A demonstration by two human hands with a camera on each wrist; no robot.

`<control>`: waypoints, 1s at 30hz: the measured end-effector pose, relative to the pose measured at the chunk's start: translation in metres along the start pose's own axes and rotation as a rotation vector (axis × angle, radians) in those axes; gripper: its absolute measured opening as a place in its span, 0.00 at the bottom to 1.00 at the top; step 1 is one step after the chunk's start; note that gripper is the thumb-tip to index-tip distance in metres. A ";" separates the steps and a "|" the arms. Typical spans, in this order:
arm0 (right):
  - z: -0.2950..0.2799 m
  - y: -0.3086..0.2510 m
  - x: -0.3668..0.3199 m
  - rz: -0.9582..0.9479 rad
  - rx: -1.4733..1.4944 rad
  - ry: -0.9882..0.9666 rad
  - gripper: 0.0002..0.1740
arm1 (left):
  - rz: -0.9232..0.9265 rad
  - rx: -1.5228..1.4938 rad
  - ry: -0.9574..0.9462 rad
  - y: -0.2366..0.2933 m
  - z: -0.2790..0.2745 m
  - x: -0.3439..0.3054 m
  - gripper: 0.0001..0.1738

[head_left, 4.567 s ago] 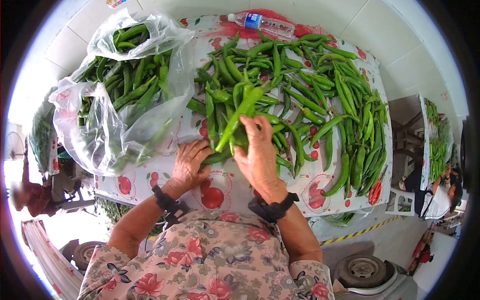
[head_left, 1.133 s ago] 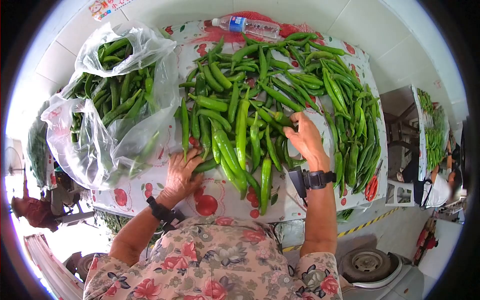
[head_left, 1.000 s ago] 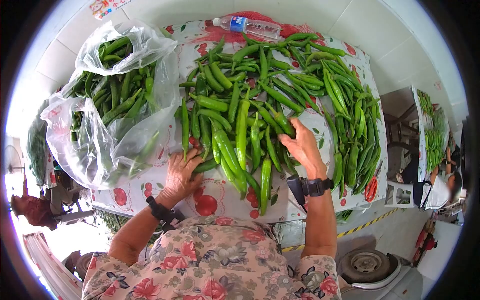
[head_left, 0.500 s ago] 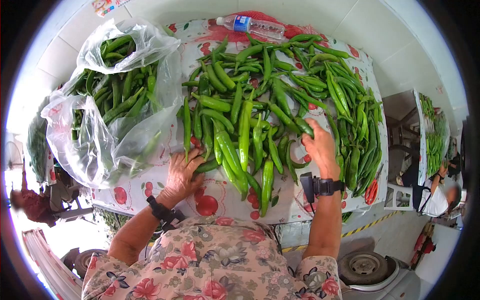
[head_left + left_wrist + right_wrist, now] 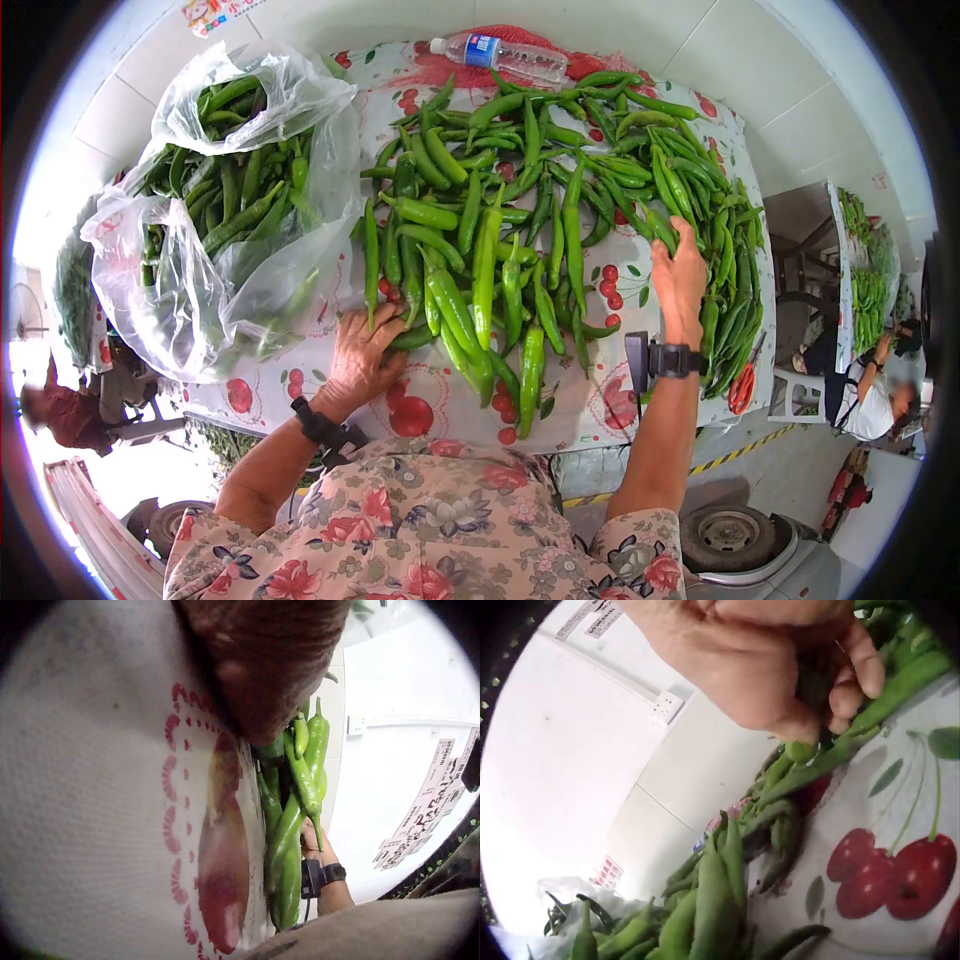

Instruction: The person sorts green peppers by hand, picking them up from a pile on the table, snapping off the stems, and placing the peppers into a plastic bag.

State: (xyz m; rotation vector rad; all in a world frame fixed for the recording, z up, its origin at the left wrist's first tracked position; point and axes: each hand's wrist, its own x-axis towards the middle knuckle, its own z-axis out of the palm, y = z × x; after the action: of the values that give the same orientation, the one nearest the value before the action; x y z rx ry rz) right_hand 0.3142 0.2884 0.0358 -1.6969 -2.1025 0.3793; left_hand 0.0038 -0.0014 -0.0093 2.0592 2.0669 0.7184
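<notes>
In the head view my right hand [image 5: 682, 285] reaches to the inner edge of the right-hand pile of peppers [image 5: 735, 270], pinching a green pepper [image 5: 662, 230]. The right wrist view shows that hand [image 5: 742, 667] from the side, a pepper tip [image 5: 801, 752] poking out below the thumb. My left hand [image 5: 362, 355] rests on the patterned tablecloth [image 5: 330, 400], fingers relaxed, its fingertips at the end of a dark green pepper [image 5: 412, 338]. Long green peppers [image 5: 460, 320] lie loosely across the middle. In the left wrist view the left hand [image 5: 270, 660] looms close over the cloth.
A clear plastic bag [image 5: 290, 250] full of peppers stands at the left. A plastic bottle [image 5: 505, 55] lies on red netting [image 5: 590, 65] at the back. Red-handled scissors [image 5: 742, 385] lie by the right edge. A person [image 5: 875, 400] is at the far right.
My right hand has put down the peppers it held over the middle, then carried one pepper rightward to the right-hand pile. The left hand has stayed near the front left.
</notes>
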 end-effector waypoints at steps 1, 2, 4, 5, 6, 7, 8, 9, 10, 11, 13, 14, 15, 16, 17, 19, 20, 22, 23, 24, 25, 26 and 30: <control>0.002 -0.003 0.004 0.040 -0.057 -0.057 0.24 | 0.002 -0.001 0.001 0.000 0.000 0.000 0.28; 0.005 -0.007 0.007 0.081 -0.112 -0.115 0.25 | 0.004 0.000 0.001 0.000 0.000 0.000 0.28; 0.012 -0.015 0.005 0.010 -0.029 -0.252 0.24 | -0.002 0.004 -0.009 -0.001 -0.001 0.000 0.28; 0.013 -0.017 0.001 -0.089 0.039 -0.297 0.25 | -0.011 0.004 -0.019 -0.001 -0.001 -0.001 0.28; 0.013 -0.021 -0.005 -0.187 0.108 -0.340 0.25 | -0.019 0.004 -0.029 0.000 -0.001 -0.001 0.28; 0.013 -0.030 -0.013 -0.163 0.109 -0.443 0.24 | -0.014 -0.002 -0.024 0.000 -0.001 -0.001 0.28; 0.009 -0.030 -0.015 -0.144 0.176 -0.474 0.23 | -0.009 -0.006 -0.019 0.001 -0.002 0.000 0.28; 0.007 -0.030 -0.017 -0.127 0.243 -0.505 0.23 | -0.005 -0.010 -0.012 0.001 -0.002 0.000 0.28; 0.004 -0.030 -0.018 -0.108 0.310 -0.537 0.23 | -0.010 -0.011 -0.014 0.001 -0.002 0.000 0.28; -0.003 -0.028 -0.016 -0.105 0.306 -0.517 0.22 | -0.016 -0.013 -0.017 0.001 -0.001 0.000 0.28; -0.016 -0.025 -0.010 -0.050 0.313 -0.436 0.22 | -0.022 -0.014 -0.024 0.001 -0.001 0.000 0.29; -0.020 -0.022 -0.006 -0.025 0.316 -0.395 0.22 | -0.024 -0.014 -0.027 0.000 -0.001 0.000 0.29; -0.020 -0.015 -0.001 -0.056 0.305 -0.311 0.21 | -0.027 -0.014 -0.027 0.000 -0.001 0.000 0.29; -0.021 -0.009 0.005 -0.028 0.327 -0.281 0.22 | -0.029 -0.013 -0.029 0.000 -0.001 0.000 0.29; -0.022 -0.003 0.011 0.000 0.349 -0.251 0.22 | -0.030 -0.013 -0.032 -0.001 0.000 -0.001 0.29; -0.027 -0.010 0.014 0.140 0.490 -0.236 0.23 | -0.029 -0.014 -0.036 -0.002 0.000 -0.002 0.30; -0.027 -0.010 0.015 0.164 0.494 -0.225 0.24 | -0.029 -0.015 -0.036 -0.002 0.000 -0.002 0.30; -0.024 -0.010 0.021 0.209 0.503 -0.206 0.24 | -0.034 -0.007 -0.046 -0.002 0.000 -0.004 0.30; -0.017 -0.005 0.027 0.078 0.397 -0.106 0.23 | -0.039 0.003 -0.054 -0.002 0.001 -0.005 0.30; -0.006 0.003 0.035 -0.053 0.293 -0.004 0.23 | -0.043 0.014 -0.062 -0.003 0.001 -0.005 0.30; -0.001 0.003 0.041 -0.181 0.187 0.099 0.22 | -0.038 0.016 -0.058 -0.004 0.001 -0.005 0.30; 0.002 0.002 0.049 -0.185 0.137 0.090 0.22 | -0.031 0.018 -0.054 -0.004 0.001 -0.005 0.30; 0.003 -0.024 0.074 -0.112 -0.080 0.004 0.22 | -0.026 0.019 -0.071 -0.003 -0.001 -0.003 0.31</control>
State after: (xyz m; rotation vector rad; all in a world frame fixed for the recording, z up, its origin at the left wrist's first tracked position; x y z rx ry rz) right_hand 0.2789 0.3553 0.0550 -1.6121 -2.2255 0.2603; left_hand 0.0009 -0.0049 -0.0100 2.0322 2.0656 0.6148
